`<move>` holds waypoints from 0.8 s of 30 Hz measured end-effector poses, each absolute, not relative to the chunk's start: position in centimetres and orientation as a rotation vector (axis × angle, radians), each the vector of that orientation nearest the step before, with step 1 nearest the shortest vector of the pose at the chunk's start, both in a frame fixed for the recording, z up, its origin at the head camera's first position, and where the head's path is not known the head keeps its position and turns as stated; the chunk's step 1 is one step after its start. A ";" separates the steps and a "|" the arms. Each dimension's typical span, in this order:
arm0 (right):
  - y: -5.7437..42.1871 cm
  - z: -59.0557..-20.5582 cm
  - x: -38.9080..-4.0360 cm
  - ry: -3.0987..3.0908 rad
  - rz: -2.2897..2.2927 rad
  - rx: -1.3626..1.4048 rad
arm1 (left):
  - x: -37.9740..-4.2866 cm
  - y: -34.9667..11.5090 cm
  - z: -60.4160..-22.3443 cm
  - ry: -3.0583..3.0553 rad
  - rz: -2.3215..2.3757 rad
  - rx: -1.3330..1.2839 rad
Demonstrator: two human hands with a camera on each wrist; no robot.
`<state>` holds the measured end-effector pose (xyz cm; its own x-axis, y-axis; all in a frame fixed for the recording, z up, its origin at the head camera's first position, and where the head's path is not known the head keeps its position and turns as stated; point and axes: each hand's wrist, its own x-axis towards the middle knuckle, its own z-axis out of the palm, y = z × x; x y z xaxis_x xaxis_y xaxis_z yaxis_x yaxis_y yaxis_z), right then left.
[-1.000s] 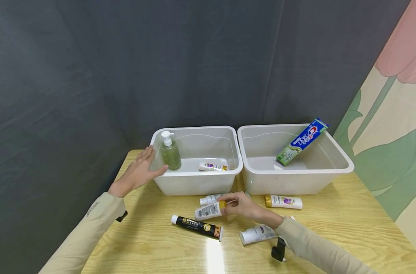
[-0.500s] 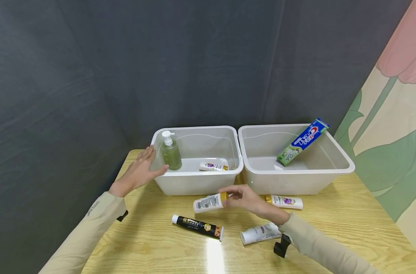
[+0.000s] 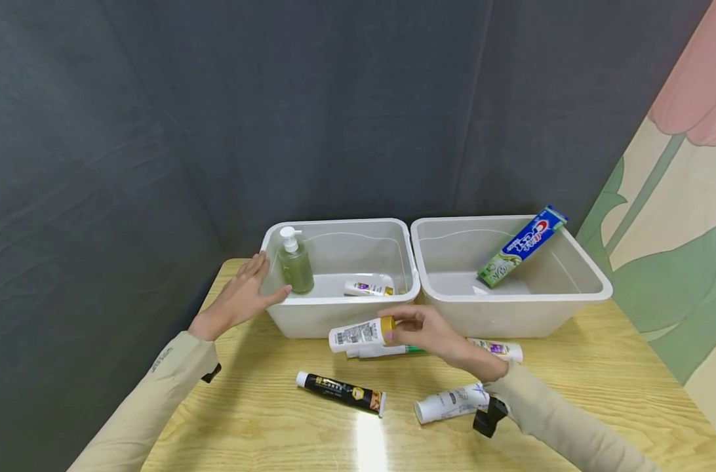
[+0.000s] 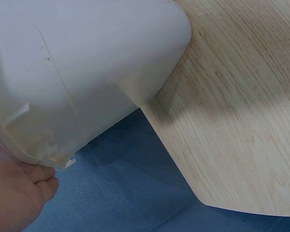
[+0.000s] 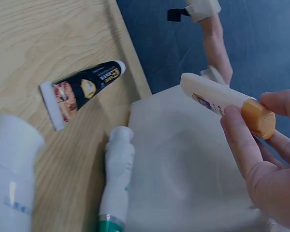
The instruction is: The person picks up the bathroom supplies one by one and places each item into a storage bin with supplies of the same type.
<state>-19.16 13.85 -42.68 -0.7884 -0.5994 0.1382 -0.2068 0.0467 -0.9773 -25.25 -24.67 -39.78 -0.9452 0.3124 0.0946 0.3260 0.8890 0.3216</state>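
My right hand (image 3: 425, 333) pinches a small white bottle (image 3: 355, 335) by its gold cap (image 5: 257, 119), holding it tilted in front of the left white bin (image 3: 334, 322). In the right wrist view, the bottle's label side shows beyond the fingertips. My left hand (image 3: 240, 293) rests at that bin's left rim, fingers extended and thumb reaching over the front corner. Inside this bin stand a green pump bottle (image 3: 297, 269) and, lying down, another small gold-capped bottle (image 3: 366, 288). Beneath the held bottle lies a white tube with a green end (image 5: 120, 171), partly covered in the head view.
A second white bin (image 3: 499, 317) on the right has a blue and green toothpaste box (image 3: 522, 246) leaning in it. On the wooden table (image 3: 246, 419) lie a black toothpaste tube (image 3: 340, 392), a white tube (image 3: 451, 402) and another white bottle (image 3: 499, 349). A dark curtain (image 3: 334, 111) hangs behind.
My right hand has lifted the gold-capped bottle from the table up toward the left bin's front wall, uncovering more of the white tube at lower right. The left hand stays put.
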 end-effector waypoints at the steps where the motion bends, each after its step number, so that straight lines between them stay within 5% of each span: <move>1: 13.9 -42.5 -19.2 2.018 -1.804 -0.820 | -25.3 -24.7 -39.8 -3.014 -0.522 -0.509; 24: 13.8 -38.0 -21.0 1.968 -1.958 -0.687 | -25.4 -24.8 -39.9 -2.994 -0.512 -0.529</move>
<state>-21.01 13.83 -38.00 -0.8474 -0.5144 0.1314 -0.1341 -0.0321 -0.9905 -25.35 -24.78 -39.95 -0.9394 0.3235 0.1137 0.3429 0.8859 0.3124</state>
